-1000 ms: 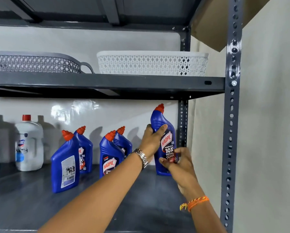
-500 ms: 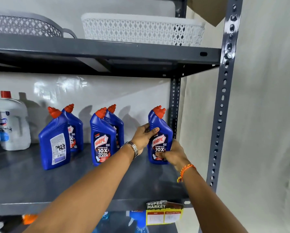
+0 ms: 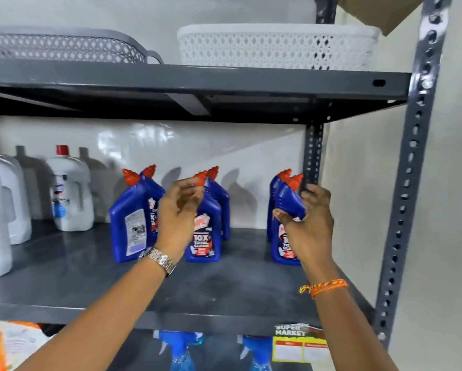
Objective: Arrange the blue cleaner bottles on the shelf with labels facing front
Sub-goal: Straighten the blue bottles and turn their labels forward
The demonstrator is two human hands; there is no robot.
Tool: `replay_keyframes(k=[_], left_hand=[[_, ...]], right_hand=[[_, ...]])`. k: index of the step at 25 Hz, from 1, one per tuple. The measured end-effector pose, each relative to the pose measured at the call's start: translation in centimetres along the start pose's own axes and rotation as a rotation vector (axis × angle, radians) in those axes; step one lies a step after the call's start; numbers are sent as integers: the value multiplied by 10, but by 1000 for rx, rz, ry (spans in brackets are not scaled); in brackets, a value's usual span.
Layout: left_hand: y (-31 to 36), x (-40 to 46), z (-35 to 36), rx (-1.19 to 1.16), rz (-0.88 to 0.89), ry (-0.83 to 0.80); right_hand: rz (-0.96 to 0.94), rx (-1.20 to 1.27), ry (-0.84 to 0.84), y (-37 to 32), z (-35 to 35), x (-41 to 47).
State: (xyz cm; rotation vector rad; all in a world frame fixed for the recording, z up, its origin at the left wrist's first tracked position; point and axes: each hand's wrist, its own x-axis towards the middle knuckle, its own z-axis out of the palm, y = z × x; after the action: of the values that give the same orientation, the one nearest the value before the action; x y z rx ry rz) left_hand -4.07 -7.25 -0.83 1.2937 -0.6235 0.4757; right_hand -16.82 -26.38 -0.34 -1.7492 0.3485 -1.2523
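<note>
1. Now that both hands have come off the right-hand front bottle point(image 3: 287, 226), we read that one as placed: half a second ago we were clamped on it, and it now stands upright at the right end of the shelf point(image 3: 224, 285), its red label toward us, another blue bottle tucked just behind it.
2. Our right hand point(image 3: 308, 223) hangs spread and empty just in front of that bottle, fingers apart, perhaps brushing its shoulder; we cannot tell if it touches.
3. Our left hand point(image 3: 177, 210) has swung left, loosely curled and holding nothing, in front of the middle front bottle point(image 3: 204, 236), whose "10X Total Clean" label already faces out.
4. Look left, though: the left front bottle point(image 3: 129, 223) shows its white back label, so it wants turning, and it sits just beside our left hand.
5. The bottles in the far row are mostly hidden; their labels we cannot judge.
6. Farther left stand the white jugs point(image 3: 70, 194), well clear of our work.
</note>
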Motion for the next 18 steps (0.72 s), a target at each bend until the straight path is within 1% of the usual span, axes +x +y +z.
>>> replay_keyframes(k=[1, 2, 3, 4, 5, 6, 7, 8, 10, 11, 12, 14, 16, 18], left_hand=[[1, 2, -30, 32, 50, 153], [-1, 8, -58, 64, 68, 286], [-8, 15, -77, 78, 49, 369], [-16, 24, -100, 117, -12, 418], [-29, 32, -121, 186, -118, 420], [-41, 37, -137, 274, -234, 383], [-54, 41, -149, 338, -316, 323], [-65, 45, -164, 356, -379, 249], [-75, 52, -179, 307, -383, 64], [-76, 56, -183, 304, -337, -20], [-76, 60, -186, 327, -290, -80], [-71, 66, -192, 319, -220, -154], [-68, 70, -201, 272, -222, -188], [-63, 72, -207, 195, -244, -194]], right_hand=[[-65, 91, -25, -14, 21, -13], [-110, 177, -95, -27, 46, -27], [-128, 229, -204, -35, 68, -39], [-111, 267, -359, -44, 99, -53], [-57, 276, -539, -51, 130, -67], [19, 262, -708, -51, 158, -80], [92, 220, -825, -44, 185, -87], [121, 143, -866, -34, 214, -92], [92, -29, -790, -19, 253, -94], [109, -46, -770, -12, 267, -90], [130, -13, -787, -8, 278, -86], [140, 70, -889, -5, 291, -79], [177, 140, -954, -5, 296, -78], [186, 208, -940, -8, 300, -81]])
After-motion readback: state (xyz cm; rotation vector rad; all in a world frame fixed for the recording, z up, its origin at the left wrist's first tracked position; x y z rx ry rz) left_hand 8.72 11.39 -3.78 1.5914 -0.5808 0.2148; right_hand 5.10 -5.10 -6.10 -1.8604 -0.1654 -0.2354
